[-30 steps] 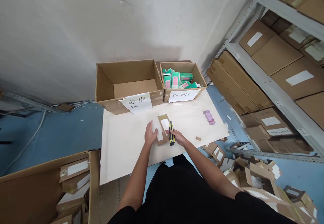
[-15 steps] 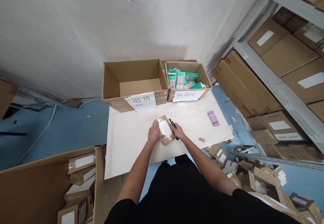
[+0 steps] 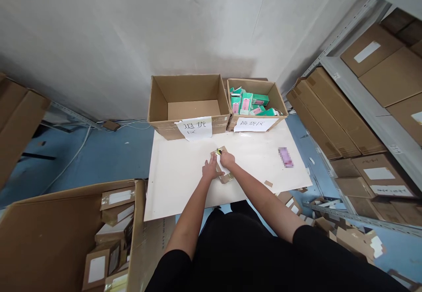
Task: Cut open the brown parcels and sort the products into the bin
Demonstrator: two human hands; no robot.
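Note:
A small brown cardboard box (image 3: 226,178) with a white label lies on the white tabletop, close to its front edge. My left hand (image 3: 211,169) rests on the box's left side with the fingers stretched out, pressing it down. In my right hand (image 3: 227,159) is a yellow-and-black utility knife (image 3: 219,151), its front end at the far part of the box top. The fingers are wrapped round the knife and hide most of it. Whether the blade is in the tape cannot be made out.
Behind stand a large open carton (image 3: 189,127) and a smaller carton (image 3: 231,122) of green-and-pink boxes. A blurred pink item (image 3: 285,157) and a cardboard scrap (image 3: 268,183) lie on the table (image 3: 178,186). Left is a bin (image 3: 140,204) of parcels; right, shelving (image 3: 358,100).
My right hand has moved from the box's right side onto its top, bringing the knife to the far end. My left hand stays on the box. The view has shifted left.

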